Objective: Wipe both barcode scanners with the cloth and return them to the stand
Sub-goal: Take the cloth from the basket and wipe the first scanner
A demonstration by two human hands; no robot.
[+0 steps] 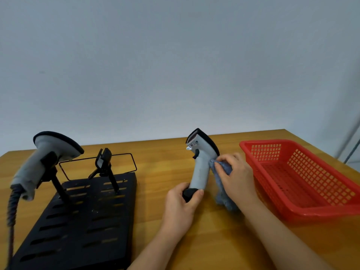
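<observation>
Scanner number one, a grey pistol-shaped plastic barcode scanner with a black head rim (200,164), stands upright near the middle of the tabletop (155,211), between the stand and the basket. The left hand (180,208) has its fingers clamped round the black butt of the grip, while the right hand (236,176) pinches a crumpled blue-grey cloth (223,184) against the back of the handle. The casing looks hard, smooth and light, so it is likely to slip under a rubbing cloth; holding it low on the butt, as here, seems sound, and the scan window at the head is probably the part to treat gently. The cloth is soft and limp, and its lower end trails onto the wood.

The second grey barcode scanner with a coiled dark cable (46,160) sits in its cradle on the black slotted metal stand (83,221), by the left edge. A second, empty black cradle (104,162) stands beside it (presumably the spot for the held scanner). A red perforated plastic basket (303,178) lies by the right edge, just beside the right forearm. Bare wood between stand and hands leaves room to swing leftward; the cable and cradle arms are likely the things to snag.
</observation>
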